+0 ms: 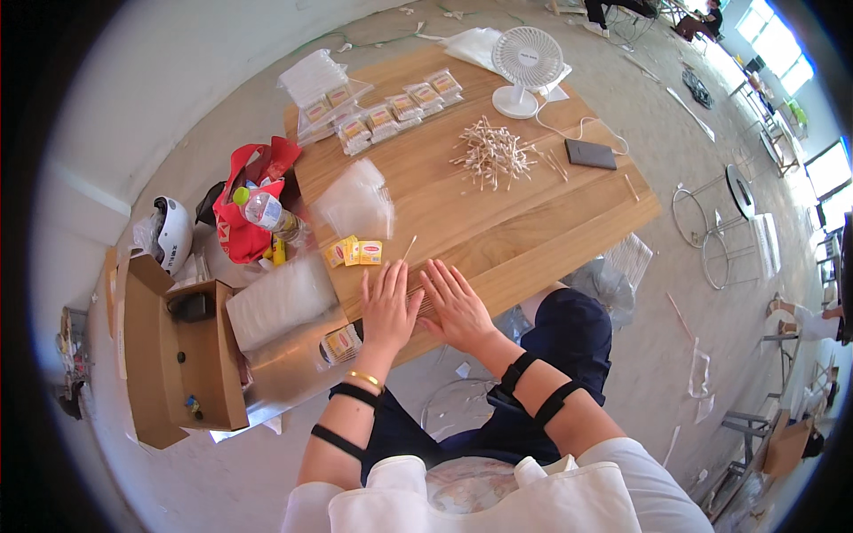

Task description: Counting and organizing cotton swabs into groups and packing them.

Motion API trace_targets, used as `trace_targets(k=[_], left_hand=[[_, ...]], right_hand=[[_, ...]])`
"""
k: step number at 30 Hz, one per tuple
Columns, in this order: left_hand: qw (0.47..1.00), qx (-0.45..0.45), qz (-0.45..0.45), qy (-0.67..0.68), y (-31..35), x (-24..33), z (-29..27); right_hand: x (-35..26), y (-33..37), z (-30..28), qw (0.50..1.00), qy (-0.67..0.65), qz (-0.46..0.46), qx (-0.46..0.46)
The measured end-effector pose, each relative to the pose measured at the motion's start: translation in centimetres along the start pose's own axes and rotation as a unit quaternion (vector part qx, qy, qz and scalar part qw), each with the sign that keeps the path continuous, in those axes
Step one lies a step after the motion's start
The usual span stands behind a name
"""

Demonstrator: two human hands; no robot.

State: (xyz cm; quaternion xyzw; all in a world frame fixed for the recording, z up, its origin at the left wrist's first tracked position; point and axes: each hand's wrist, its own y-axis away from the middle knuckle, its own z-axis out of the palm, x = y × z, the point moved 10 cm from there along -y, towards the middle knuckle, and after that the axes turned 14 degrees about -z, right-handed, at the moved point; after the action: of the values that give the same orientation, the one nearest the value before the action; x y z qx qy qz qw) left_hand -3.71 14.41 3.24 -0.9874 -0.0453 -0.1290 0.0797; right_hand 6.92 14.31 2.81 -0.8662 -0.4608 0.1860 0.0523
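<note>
My left hand [387, 306] lies near the table's front edge with its fingers stretched out and held close together. Beside it, my right hand [456, 305] is also stretched out, palm down, its thumb close to the left one. In the narrow gap between the palms a few thin sticks show; my hands hide most of them. A single cotton swab [410, 248] lies just past my left fingertips. Yellow-and-white small packets [354, 252] sit to the left of that hand. A loose heap of cotton swabs [494, 153] rests farther back on the wooden table [462, 226].
Clear plastic bags [357, 202] lie at the table's left, with filled packs [391, 115] behind. A white fan [526, 64] and a dark power bank [590, 154] stand at the back right. Left of the table are an open cardboard box [173, 355], a bottle [267, 211] and a red bag [238, 200].
</note>
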Motion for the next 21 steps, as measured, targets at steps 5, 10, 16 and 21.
trace_targets(k=[5, 10, 16, 21], left_hand=[[0.989, 0.0, -0.006, 0.149, -7.5, 4.9, -0.7], [0.954, 0.112, 0.038, 0.277, -7.6, 6.2, -10.6], [0.91, 0.076, -0.231, 0.335, 5.1, -12.7, -8.6], [0.884, 0.207, -0.365, 0.208, 13.6, -20.8, -5.3]], right_hand=[[-0.6, -0.7, 0.8, 0.999, -0.008, -0.003, -0.044], [-0.4, -0.3, 0.8, 1.0, 0.008, -0.007, -0.028], [-0.2, 0.0, 0.8, 0.999, 0.02, 0.006, -0.044], [-6.1, -2.4, 3.7, 0.997, 0.02, -0.028, -0.074]])
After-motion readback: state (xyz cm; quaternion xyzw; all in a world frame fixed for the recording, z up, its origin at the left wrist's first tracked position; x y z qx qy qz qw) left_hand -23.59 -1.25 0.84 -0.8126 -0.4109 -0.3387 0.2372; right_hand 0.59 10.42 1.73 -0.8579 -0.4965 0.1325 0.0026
